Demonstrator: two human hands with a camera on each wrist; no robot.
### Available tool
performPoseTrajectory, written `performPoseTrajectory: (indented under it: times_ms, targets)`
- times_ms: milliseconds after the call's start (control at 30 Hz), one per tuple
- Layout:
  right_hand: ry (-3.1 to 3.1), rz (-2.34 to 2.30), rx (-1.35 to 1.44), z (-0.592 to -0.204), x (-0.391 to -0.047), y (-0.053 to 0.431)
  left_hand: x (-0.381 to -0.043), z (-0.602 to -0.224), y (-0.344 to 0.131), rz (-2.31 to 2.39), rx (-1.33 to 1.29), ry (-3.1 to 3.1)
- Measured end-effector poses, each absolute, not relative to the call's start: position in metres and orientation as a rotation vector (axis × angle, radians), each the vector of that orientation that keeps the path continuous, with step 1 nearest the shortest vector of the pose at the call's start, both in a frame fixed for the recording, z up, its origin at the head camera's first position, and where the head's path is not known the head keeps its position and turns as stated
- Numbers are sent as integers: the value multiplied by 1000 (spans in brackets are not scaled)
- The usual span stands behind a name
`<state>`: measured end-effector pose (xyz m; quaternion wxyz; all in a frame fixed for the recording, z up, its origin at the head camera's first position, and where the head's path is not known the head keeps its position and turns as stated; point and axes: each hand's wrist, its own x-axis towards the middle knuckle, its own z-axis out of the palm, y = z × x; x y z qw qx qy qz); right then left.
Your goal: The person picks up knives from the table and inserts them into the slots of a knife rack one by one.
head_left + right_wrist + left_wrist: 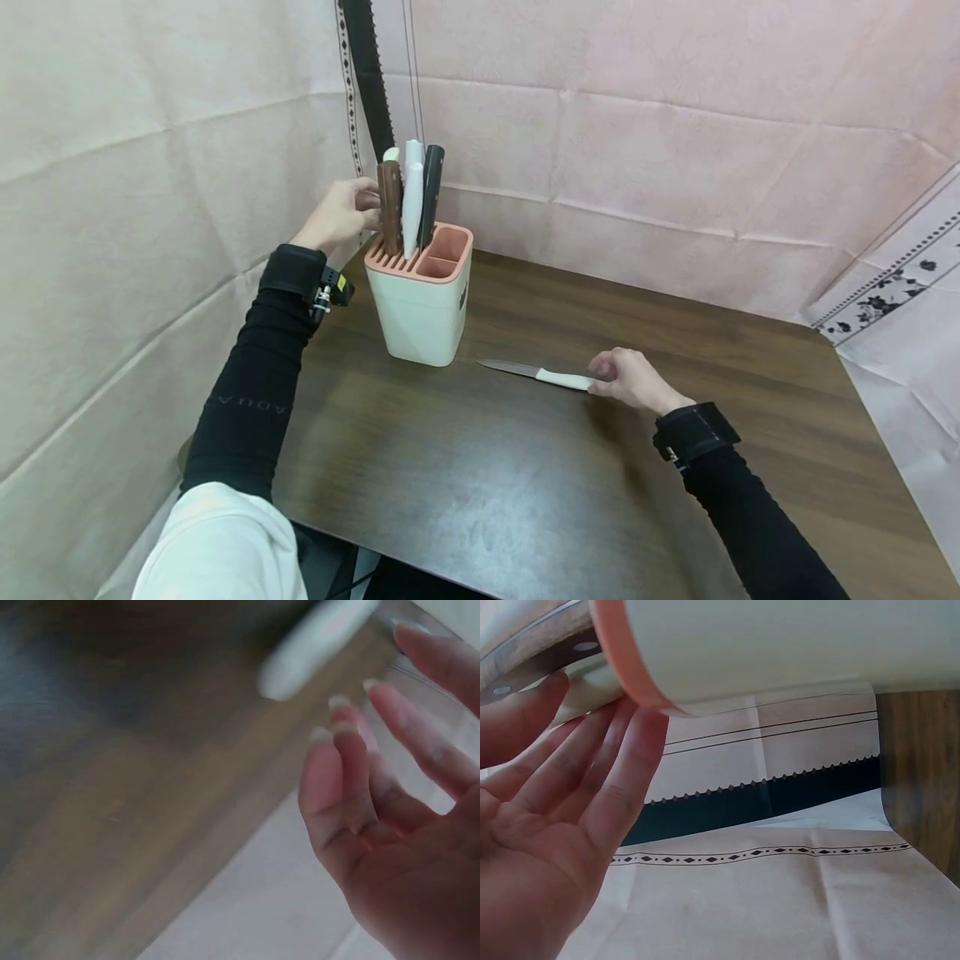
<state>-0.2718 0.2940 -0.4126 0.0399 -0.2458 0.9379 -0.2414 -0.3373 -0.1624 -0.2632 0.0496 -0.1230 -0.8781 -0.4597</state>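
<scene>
A white-handled knife (564,379) lies flat on the table, its blade toward the knife holder. My right hand (633,379) is over the handle's end, fingers loosely bent; in the right wrist view a gap shows between these fingers (322,776) and the blurred white handle (319,649). The pale green knife holder (420,317) stands upright with a pink slotted top. My left hand (341,215) is at its far left, beside the brown knife handle (390,208). In the left wrist view its fairly straight fingers (630,772) reach the pink rim (634,667), thumb close by the brown handle (540,652).
White handles (412,200), a black handle (431,187) and a pale green tip (391,154) also rise from the holder. Two square pink compartments (448,243) are at its right. Cloth-covered walls (600,167) border the brown wooden table (465,467).
</scene>
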Motion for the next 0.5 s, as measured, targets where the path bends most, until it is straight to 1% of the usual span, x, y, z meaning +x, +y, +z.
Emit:
performPoseTrajectory:
  times_ms: [233, 400, 500]
  targets:
    - [2920, -698, -801, -442, -280, 298, -335, -268, -160, -1446, -389, -2737]
    - [2940, -751, -843, -448, -283, 302, -336, -269, -162, -1475, -393, -2738]
    - [2902, -787, -818, -446, -284, 306, -335, -268, -164, -1483, -394, -2713]
